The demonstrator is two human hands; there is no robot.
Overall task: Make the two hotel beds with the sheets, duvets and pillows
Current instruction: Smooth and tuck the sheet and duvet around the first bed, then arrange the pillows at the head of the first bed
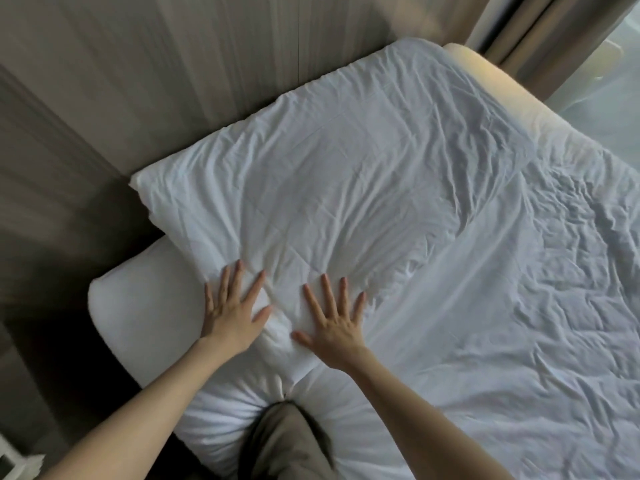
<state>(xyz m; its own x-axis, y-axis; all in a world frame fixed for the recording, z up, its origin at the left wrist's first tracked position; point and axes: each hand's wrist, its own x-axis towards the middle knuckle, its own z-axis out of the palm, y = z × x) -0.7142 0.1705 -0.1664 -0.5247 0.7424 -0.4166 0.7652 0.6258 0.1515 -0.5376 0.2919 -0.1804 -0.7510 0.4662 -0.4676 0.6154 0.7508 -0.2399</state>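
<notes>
Our two hands lie flat and released on the folded white duvet (346, 168), fingers straight and spread, grasping nothing. The left hand (232, 313) presses near the duvet's left edge, and the right hand (332, 327) presses just beside it, thumb pointing towards the left hand. The cloth dimples between the two.

The duvet lies across the end of the bed (138, 299) that stands against the panelled wall (138, 81). Its far edge touches the wall, and faint quilted stitch lines show through the cover. Under it, a creased white sheet (519, 323) covers the rest of the bed and runs out to the right edge of the view.

Our knee (287, 441), in tan trousers, pushes into the near side of the bed and puckers the sheet around it. At the left, a rounded white corner of the bed sticks out past the duvet. A curtain (540, 29) hangs at the upper right, beyond the bed's far corner.
</notes>
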